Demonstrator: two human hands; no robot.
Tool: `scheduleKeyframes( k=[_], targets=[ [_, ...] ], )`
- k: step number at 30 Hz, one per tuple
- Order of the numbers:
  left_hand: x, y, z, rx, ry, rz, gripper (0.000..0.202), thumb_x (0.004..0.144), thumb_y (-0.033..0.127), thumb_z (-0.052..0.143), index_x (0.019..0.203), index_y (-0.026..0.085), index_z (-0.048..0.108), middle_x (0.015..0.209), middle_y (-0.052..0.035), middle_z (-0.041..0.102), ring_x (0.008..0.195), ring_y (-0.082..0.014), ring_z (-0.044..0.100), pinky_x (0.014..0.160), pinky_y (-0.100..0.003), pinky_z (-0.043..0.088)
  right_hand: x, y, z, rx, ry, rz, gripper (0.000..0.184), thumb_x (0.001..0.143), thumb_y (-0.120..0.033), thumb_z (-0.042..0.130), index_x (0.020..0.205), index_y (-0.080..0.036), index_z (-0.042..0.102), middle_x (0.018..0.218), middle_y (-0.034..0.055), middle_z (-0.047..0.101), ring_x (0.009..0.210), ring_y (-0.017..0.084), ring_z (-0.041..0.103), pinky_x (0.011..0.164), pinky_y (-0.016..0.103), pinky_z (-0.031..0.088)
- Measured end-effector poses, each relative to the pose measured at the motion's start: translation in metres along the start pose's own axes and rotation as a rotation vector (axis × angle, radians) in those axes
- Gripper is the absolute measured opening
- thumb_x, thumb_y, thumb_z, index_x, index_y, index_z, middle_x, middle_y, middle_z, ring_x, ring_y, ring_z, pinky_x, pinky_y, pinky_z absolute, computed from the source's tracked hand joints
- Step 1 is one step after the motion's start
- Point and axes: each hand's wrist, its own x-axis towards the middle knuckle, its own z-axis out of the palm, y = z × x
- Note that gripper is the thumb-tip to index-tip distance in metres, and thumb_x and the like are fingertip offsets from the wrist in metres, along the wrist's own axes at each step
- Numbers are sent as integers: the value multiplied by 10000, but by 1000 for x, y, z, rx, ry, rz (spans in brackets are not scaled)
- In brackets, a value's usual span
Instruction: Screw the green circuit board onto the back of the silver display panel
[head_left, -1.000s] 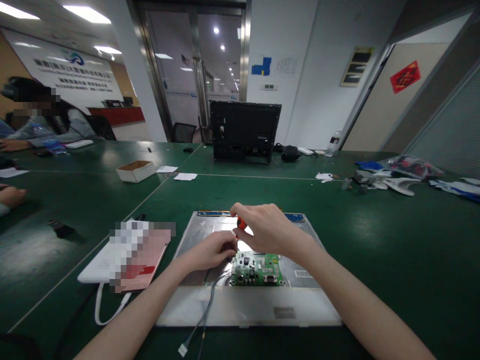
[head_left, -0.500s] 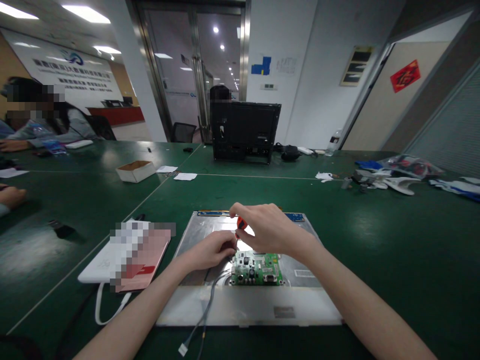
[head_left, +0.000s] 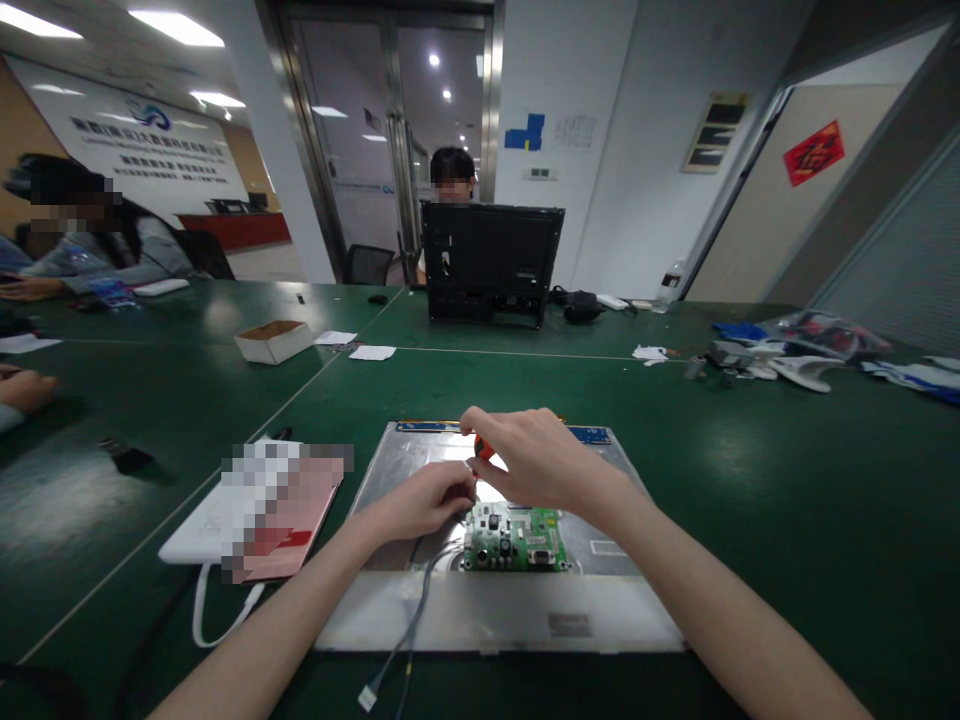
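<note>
My right hand is closed around the orange-and-black handle of a screwdriver, held upright above the upper left corner of a green circuit board. My left hand is closed beside the lower end of the screwdriver, fingers bunched at that corner; whatever they pinch is hidden. The board lies on the silver back of a display panel, which has a blue strip along its far edge. Grey cables run from the board's left side toward me, ending in a white plug.
Left of the panel lie a white device with a cable and a pink case. Farther off are an open box, a black monitor housing and a bag with loose parts. Co-workers sit at the left and behind the housing.
My hands and the screwdriver stay almost in place. Behind the monitor housing, the person's head has risen into fuller view. The whole view has shifted very slightly.
</note>
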Motion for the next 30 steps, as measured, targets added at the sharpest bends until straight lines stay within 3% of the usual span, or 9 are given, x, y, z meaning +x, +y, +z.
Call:
scheduleKeyframes(
  k=[6, 10, 14, 30],
  targets=[
    [0, 3, -2, 7, -25, 1, 95, 852, 137, 518, 875, 175, 602, 856, -24, 630, 772, -162, 566, 707, -276, 439, 2, 3, 3, -37, 2, 44, 221, 905, -396, 505, 1007, -200, 502, 794, 28, 699, 620, 148, 584, 509, 276, 153],
    [0, 3, -1, 6, 1, -5, 78, 845, 154, 531, 883, 173, 597, 846, -24, 628, 759, -164, 563, 690, -274, 440, 1, 2, 1, -1, 8, 37, 153, 896, -306, 485, 1000, -195, 498, 812, 31, 691, 627, 134, 568, 510, 277, 162],
    [0, 2, 1, 0, 23, 7, 65, 843, 174, 541, 896, 171, 580, 866, -32, 634, 772, -173, 567, 709, -287, 444, 0, 0, 0, 44, 30, 1, 198, 814, -223, 492, 1006, -180, 482, 874, 40, 684, 609, 117, 531, 504, 275, 176],
    [1, -5, 4, -16, 2, 29, 83, 865, 171, 522, 907, 174, 593, 883, -36, 631, 788, -173, 564, 725, -288, 446, 1, -2, 2, -15, 35, 22, 163, 865, -263, 492, 1010, -191, 502, 833, 29, 696, 617, 126, 567, 508, 272, 178]
  ],
)
